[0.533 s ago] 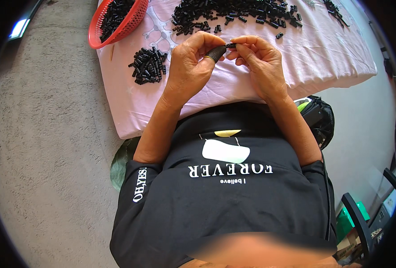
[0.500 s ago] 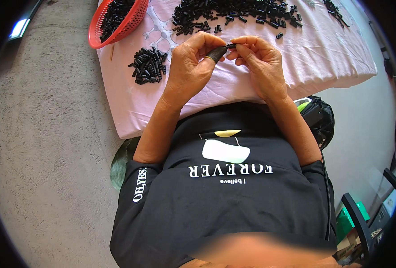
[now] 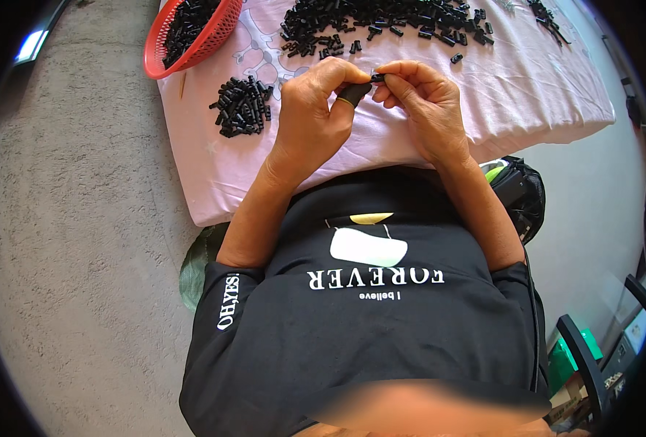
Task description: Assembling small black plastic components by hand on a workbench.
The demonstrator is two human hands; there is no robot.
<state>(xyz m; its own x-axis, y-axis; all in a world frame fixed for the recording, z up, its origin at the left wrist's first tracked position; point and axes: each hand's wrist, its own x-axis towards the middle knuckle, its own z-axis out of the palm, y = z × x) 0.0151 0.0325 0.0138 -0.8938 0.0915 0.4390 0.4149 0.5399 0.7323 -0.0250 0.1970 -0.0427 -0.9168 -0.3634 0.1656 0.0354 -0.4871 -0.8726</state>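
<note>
Above the table's near side, my two hands meet at the fingertips around a small black plastic piece (image 3: 378,77). My left hand (image 3: 317,109), with a black finger cot (image 3: 355,93) over its thumb, pinches the left end. The right end is between the thumb and index finger of my right hand (image 3: 431,105). Most of the piece is hidden by the fingers. To the left of my left hand lies a small pile of black tube-shaped pieces (image 3: 241,108). A larger heap of black pieces (image 3: 381,18) spreads beyond my hands.
A red plastic basket (image 3: 221,40) full of black pieces stands at the far left of the table. Pale pink cloth (image 3: 527,95) covers the table. A thin wooden stick (image 3: 182,85) lies beside the basket. More dark pieces (image 3: 547,18) lie far right. A black bag (image 3: 519,193) is below the right edge.
My left hand has turned slightly, its thumb with the finger cot tilting closer to the piece. My right hand has hardly moved.
</note>
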